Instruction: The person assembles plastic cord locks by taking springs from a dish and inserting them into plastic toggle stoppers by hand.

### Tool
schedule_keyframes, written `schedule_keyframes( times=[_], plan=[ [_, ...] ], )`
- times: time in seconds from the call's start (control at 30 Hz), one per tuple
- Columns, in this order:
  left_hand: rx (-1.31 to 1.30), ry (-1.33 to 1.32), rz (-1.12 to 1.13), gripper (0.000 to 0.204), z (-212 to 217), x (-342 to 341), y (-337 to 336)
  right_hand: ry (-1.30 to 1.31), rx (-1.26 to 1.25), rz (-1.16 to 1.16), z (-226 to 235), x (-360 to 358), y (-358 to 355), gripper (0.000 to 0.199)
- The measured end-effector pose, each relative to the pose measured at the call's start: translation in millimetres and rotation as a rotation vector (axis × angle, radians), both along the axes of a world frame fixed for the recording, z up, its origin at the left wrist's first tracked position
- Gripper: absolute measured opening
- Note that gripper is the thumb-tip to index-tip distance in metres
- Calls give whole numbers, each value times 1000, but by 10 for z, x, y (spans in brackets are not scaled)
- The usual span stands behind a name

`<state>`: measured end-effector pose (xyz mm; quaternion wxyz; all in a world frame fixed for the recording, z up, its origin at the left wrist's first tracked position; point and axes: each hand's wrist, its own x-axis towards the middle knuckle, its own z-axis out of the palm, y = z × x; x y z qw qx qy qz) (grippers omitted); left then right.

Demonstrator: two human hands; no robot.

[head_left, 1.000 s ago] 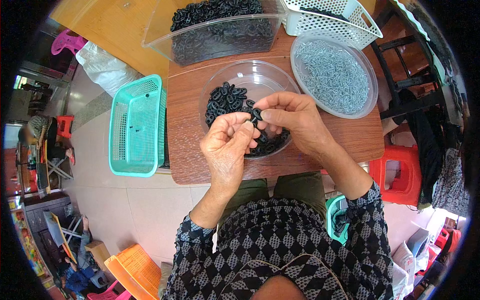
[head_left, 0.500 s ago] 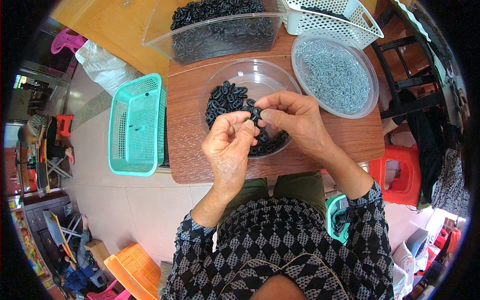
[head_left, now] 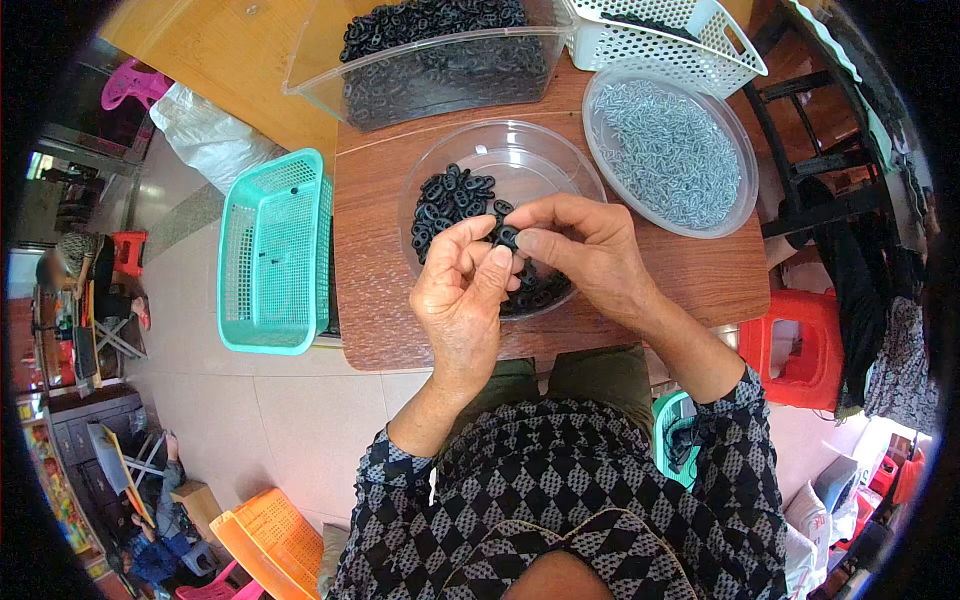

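This is looking like a small home workshop doing piecework. A low brown wood-grain table point(head_left: 420, 320) is carrying bulk parts: a clear round plastic bowl point(head_left: 480, 150) of small black rings, a clear rectangular tub point(head_left: 330, 85) holding more, and a round clear dish point(head_left: 735, 200) of grey metal screws. A teal perforated plastic basket point(head_left: 272, 255), a white plastic basket point(head_left: 665, 40) and a red plastic stool point(head_left: 800, 335) are crowding the tiled floor point(head_left: 200, 400).

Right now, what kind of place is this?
Likely a small home or shopfront piecework spot. Both hands pinch a small black part over a clear bowl of black rings; a bowl of small metal screws sits beside it, with plastic baskets and stools around.
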<state>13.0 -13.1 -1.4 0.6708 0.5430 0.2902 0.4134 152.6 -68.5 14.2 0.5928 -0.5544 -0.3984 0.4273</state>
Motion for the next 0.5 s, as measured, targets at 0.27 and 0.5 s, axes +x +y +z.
schedule_keyframes(
  times=[0.27,0.5],
  plan=[
    [-2,-49,17,29,-70,12,-32,-159,113,-92,-133,-69,-15,13],
    [-109,-62,-46,27,-38,20,-2,-360,205,-106,-139,-32,-32,10]
  ],
)
